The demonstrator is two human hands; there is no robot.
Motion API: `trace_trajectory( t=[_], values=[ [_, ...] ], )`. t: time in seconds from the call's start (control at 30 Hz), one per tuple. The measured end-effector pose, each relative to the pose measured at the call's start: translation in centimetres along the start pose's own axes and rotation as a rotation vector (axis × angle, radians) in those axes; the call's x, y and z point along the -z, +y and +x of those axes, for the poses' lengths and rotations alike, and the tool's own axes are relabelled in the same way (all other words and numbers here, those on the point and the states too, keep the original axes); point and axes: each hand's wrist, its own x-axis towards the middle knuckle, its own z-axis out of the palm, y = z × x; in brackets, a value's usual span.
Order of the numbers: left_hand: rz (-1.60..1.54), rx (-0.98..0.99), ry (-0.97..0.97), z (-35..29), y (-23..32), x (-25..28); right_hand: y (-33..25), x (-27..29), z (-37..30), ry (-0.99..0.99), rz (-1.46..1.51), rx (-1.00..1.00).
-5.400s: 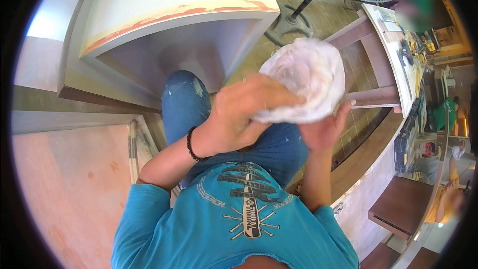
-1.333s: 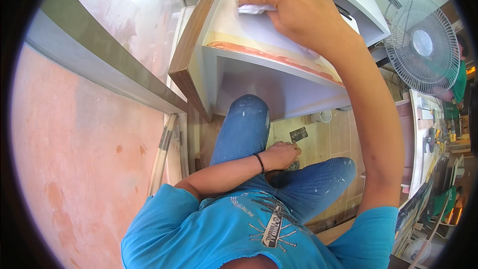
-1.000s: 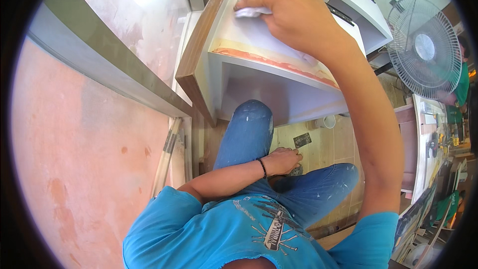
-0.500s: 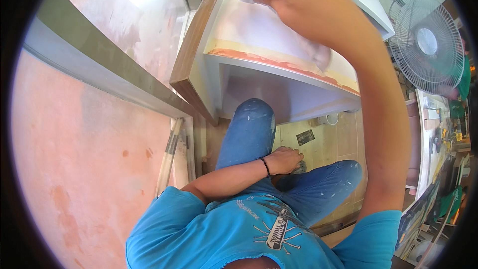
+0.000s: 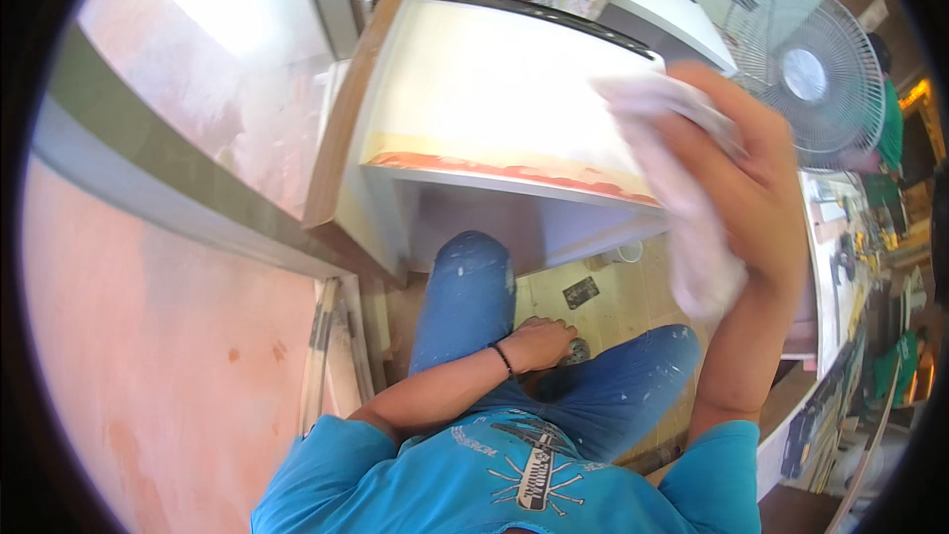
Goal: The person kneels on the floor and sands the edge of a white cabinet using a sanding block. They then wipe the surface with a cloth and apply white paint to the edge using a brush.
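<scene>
In my raised right hand (image 5: 756,178) is a crumpled white cloth (image 5: 692,237), blurred by motion, with one part trailing below the fingers. It is in front of the right end of a white cabinet panel (image 5: 504,69). Along the panel's near edge runs a ragged band of reddish-orange filler or paint (image 5: 494,165). Low between my knees, my left hand (image 5: 542,343) has its fingers curled down. A small grey rounded thing (image 5: 576,351) shows at its fingertips; whether the hand grips it I cannot make out.
A wood-edged side board (image 5: 346,109) bounds the cabinet on the left. Beyond my right arm stand a wire-cage fan (image 5: 806,74) and a cluttered bench (image 5: 835,247). A dark flat piece (image 5: 581,292) and a white cup (image 5: 628,253) are on the floor. A person in green (image 5: 892,124) is at far right.
My right hand has come off the panel's far left part, moving right and nearer with the cloth. The view has shifted, showing more of the panel. My left hand stays between my knees.
</scene>
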Motion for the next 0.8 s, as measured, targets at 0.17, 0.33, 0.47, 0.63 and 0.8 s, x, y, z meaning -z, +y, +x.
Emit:
trace_trajectory(
  t=[0.17,0.33,0.47,0.63,0.8],
  values=[
    [-0.013,-0.027,0.043,-1.4,0.3,1.2,9.0,11.4,-20.2,0.556,0.155,-0.286],
    [0.046,0.004,-0.039,-0.9,0.6,0.8,11.4,9.2,-29.0,0.883,0.362,-0.437],
    [0.109,-0.027,-0.058,0.8,0.4,-0.1,11.8,9.5,-27.3,0.964,0.349,-0.374],
    [0.095,-0.036,-0.061,2.1,-0.4,-1.1,8.2,5.6,-16.2,0.672,-0.134,0.053],
    [0.155,0.094,-0.084,-0.3,-1.7,-0.4,7.9,2.0,-9.5,0.425,-0.505,0.193]
  ],
)
